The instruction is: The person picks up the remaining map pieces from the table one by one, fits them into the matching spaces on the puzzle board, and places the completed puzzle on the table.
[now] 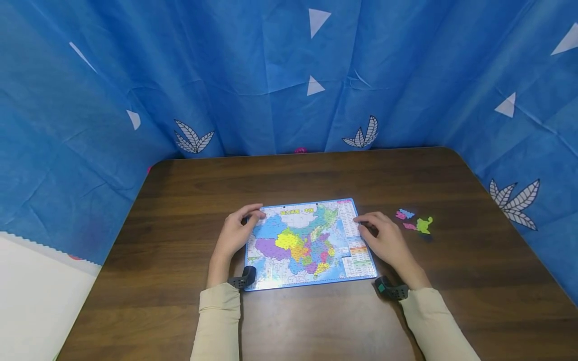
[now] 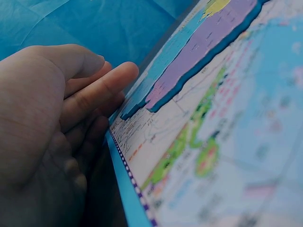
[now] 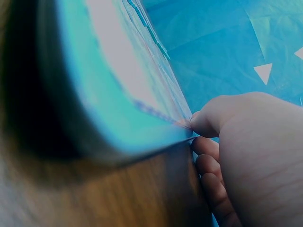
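Note:
A map puzzle board with a blue border lies on the table, its coloured pieces forming a map of China. My left hand is at the board's upper left corner, thumb and index finger stretched over the edge. In the left wrist view, the left hand's fingers lie loosely beside a raised purple piece. At the right edge is my right hand, thumb and index fingertips touching the border. The right wrist view shows the right thumb against the board's edge, the other fingers lower beside it.
Several loose puzzle pieces, among them a green one, a pink one and a blue one, lie right of my right hand. The brown wooden table reaches back to a blue curtain.

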Action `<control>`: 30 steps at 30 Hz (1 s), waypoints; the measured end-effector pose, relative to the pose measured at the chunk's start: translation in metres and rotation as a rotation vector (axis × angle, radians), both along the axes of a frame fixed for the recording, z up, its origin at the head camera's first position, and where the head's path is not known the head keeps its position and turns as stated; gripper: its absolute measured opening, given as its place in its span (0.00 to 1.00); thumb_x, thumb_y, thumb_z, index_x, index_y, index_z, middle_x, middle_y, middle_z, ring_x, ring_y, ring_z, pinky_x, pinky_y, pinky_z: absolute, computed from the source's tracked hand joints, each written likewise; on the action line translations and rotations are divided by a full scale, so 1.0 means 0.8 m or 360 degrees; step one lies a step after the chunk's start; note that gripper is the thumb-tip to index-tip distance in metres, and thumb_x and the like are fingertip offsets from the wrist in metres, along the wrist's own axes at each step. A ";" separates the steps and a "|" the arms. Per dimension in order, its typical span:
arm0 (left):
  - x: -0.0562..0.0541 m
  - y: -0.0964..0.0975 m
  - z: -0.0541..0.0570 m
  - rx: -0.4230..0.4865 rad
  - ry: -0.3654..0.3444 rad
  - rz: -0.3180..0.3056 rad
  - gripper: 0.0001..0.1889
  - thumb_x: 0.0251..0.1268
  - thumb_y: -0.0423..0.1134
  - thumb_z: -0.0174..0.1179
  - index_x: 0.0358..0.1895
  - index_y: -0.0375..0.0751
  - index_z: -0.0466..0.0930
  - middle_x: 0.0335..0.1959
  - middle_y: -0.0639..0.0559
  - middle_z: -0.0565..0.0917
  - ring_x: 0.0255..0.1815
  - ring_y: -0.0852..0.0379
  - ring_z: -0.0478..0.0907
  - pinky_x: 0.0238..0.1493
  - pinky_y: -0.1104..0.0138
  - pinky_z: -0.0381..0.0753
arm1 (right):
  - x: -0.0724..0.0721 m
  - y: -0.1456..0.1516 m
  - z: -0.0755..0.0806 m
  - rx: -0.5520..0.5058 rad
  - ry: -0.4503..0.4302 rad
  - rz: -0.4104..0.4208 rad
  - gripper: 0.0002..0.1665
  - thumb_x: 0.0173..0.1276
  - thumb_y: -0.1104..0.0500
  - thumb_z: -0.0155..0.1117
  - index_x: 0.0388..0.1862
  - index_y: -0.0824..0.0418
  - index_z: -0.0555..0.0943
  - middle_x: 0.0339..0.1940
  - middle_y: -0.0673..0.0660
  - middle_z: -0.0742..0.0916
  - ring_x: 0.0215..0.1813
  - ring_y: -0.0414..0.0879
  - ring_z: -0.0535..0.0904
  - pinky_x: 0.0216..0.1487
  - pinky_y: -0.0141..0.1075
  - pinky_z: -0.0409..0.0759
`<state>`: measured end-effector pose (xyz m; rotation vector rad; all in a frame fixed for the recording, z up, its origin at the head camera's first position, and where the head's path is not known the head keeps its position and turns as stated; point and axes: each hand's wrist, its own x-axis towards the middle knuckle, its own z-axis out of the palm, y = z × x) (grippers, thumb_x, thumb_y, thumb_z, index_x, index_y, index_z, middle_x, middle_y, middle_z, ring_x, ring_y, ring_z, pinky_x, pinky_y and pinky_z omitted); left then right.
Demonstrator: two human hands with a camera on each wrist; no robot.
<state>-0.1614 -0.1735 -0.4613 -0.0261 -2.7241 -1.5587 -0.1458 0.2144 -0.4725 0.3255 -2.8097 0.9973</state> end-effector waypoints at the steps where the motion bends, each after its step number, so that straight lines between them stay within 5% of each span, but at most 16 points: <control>1: 0.000 0.000 0.000 -0.0001 0.0001 -0.0001 0.17 0.79 0.47 0.57 0.64 0.53 0.82 0.64 0.51 0.83 0.73 0.47 0.71 0.75 0.42 0.65 | 0.000 0.000 0.000 0.0000 0.0000 0.0000 0.15 0.74 0.59 0.66 0.57 0.57 0.86 0.59 0.62 0.84 0.57 0.60 0.81 0.58 0.59 0.82; 30: 0.000 -0.001 -0.001 0.0023 0.0010 -0.0005 0.16 0.79 0.46 0.57 0.64 0.52 0.82 0.62 0.51 0.84 0.74 0.47 0.71 0.76 0.42 0.63 | 0.001 -0.001 0.002 -0.0015 0.0017 0.0011 0.14 0.73 0.59 0.67 0.56 0.58 0.86 0.58 0.63 0.84 0.55 0.59 0.81 0.57 0.59 0.82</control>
